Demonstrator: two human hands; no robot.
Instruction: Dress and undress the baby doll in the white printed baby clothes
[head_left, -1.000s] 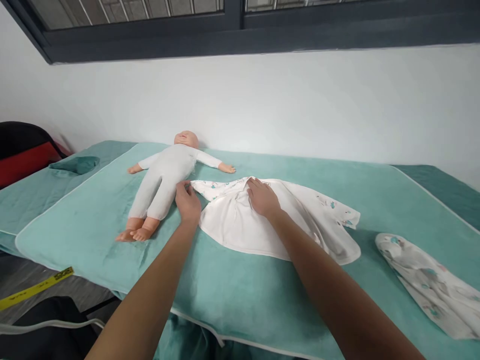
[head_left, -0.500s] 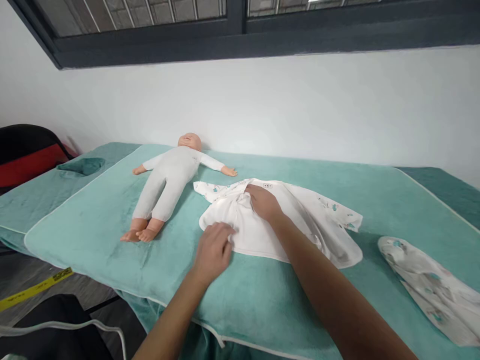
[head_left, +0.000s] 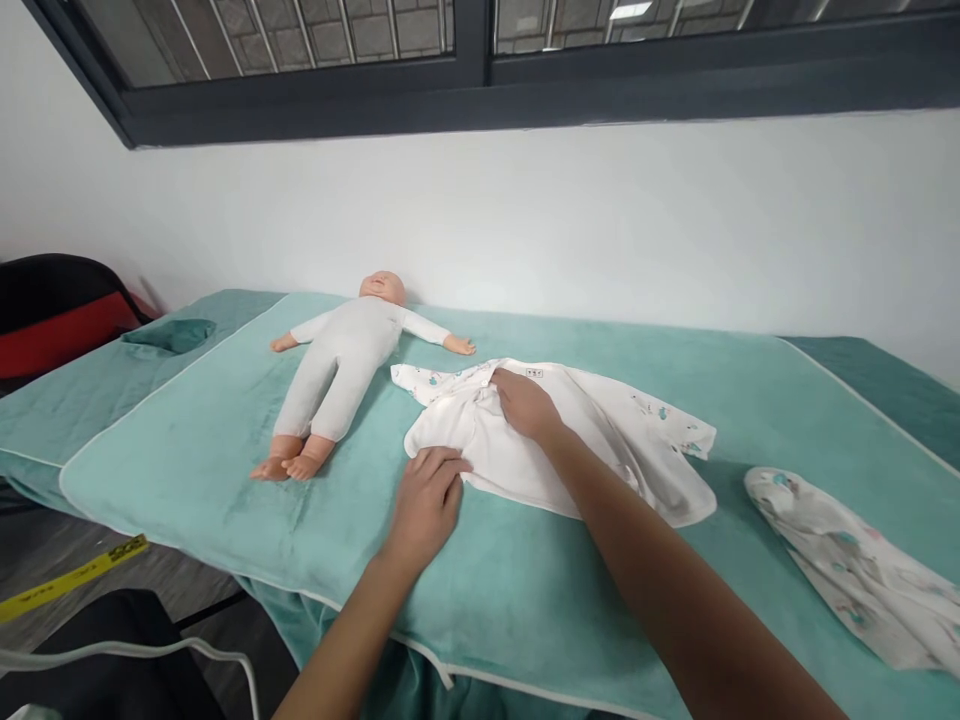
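A white baby shirt lies spread inside out on the bed, its printed sleeves reaching left and right. Near its neckline, my right hand is closed on the cloth, fingertips at the collar edge. My left hand rests at the lower left hem, its fingers bent and closed over the edge there. To the left a baby doll in a white bodysuit lies on its back with arms spread. A folded printed baby garment lies at the right.
A green padded cover with white piping spreads over the bed. The white wall and dark window frame run behind. A red and black chair stands left. A white cable crosses a black object at lower left.
My left hand has settled onto the shirt's lower hem, its fingers closer together. My right hand stays at the collar. The view has shifted slightly; the doll and folded garment lie as before.
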